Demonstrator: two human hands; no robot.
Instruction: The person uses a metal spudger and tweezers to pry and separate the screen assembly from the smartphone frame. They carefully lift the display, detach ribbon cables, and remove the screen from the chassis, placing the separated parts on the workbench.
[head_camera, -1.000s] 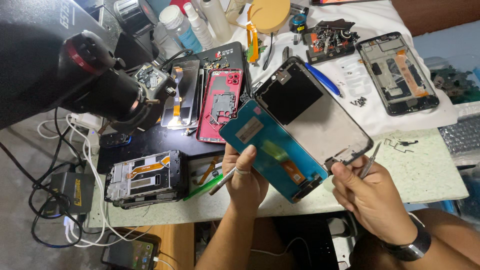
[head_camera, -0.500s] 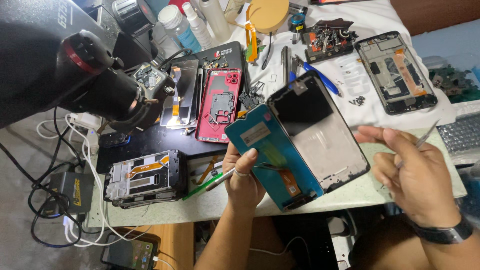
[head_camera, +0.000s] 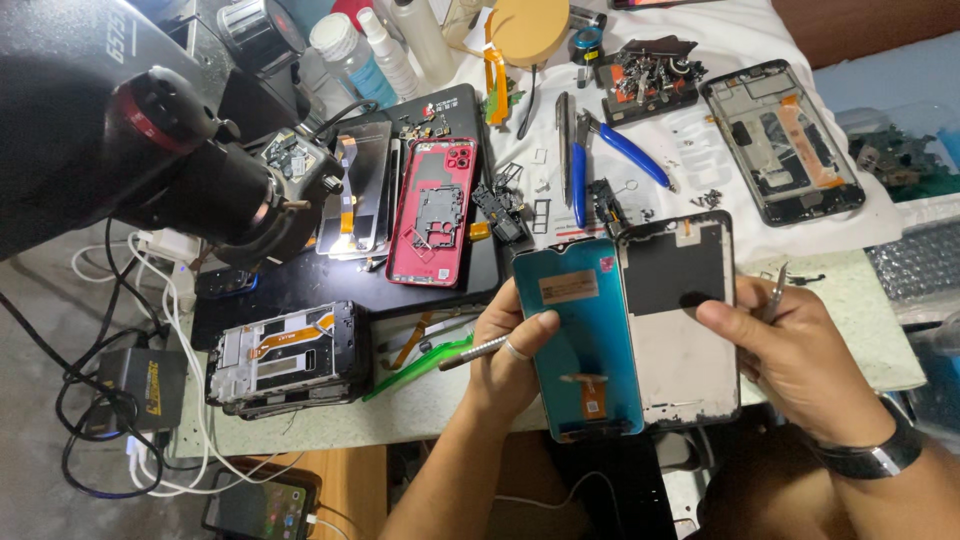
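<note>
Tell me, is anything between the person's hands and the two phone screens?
Nothing visible. The left hand grips the blue screen directly, with a thin metal tool in its fingers. The right hand touches the grey screen, holding tweezers.

A pale speckled workbench (head_camera: 860, 300) carries a black mat (head_camera: 330, 285) at left, a white cloth (head_camera: 700, 170) far right, and a phone frame (head_camera: 285, 358) near left.
</note>
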